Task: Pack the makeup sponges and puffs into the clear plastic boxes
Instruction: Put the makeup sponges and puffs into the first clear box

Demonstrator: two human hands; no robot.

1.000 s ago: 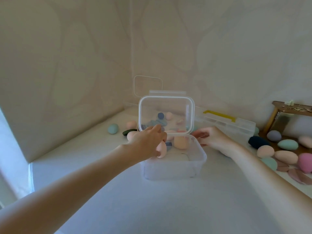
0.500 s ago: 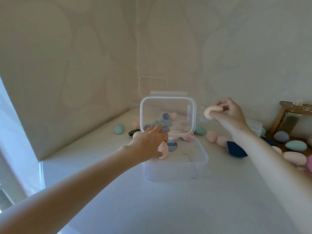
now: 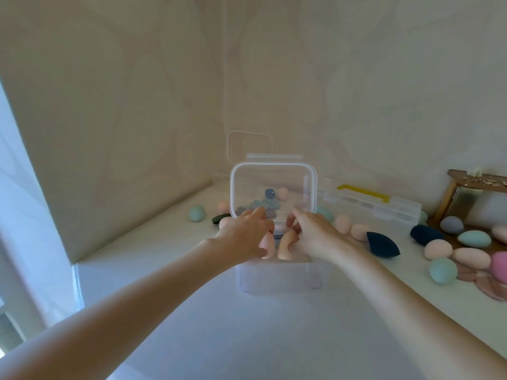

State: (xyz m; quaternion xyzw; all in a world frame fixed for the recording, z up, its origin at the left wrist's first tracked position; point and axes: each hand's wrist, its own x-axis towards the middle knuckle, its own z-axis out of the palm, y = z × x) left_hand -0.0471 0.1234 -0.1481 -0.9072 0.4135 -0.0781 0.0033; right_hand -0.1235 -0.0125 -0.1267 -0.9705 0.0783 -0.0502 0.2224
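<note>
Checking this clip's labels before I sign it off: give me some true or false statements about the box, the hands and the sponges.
1. The clear box has its lid standing open. True.
2. The left hand holds a peach sponge over the box. True.
3. The right hand rests flat on the table, away from the box. False: it holds a second peach sponge at the box.
4. The dark blue sponge lies inside the box. False: it lies on the table, right of the box.
</note>
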